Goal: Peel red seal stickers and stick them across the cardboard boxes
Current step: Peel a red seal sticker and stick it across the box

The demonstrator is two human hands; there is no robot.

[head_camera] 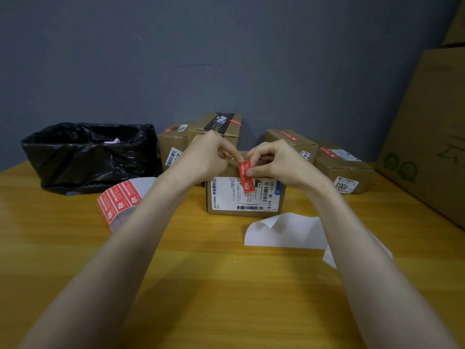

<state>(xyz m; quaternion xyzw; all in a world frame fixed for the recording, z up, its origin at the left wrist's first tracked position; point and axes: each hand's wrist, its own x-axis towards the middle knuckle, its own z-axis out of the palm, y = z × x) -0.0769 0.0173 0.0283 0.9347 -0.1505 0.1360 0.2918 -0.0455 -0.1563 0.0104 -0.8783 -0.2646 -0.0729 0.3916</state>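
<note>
Red seal sticker (245, 178) pinched by right hand (276, 165) fingers over mid-surface cardboard box (239, 197); left hand (206, 159) fingers curled, grasp unclear.

Single head cam, wide-angle, first-person.
Worn at head height, it faces forward and down across the wooden table (201, 285) to the grey wall (226, 59). Forearms enter from the bottom edge, and the left hand (203, 157) and right hand (276, 162) meet near frame centre at close working range.
</note>
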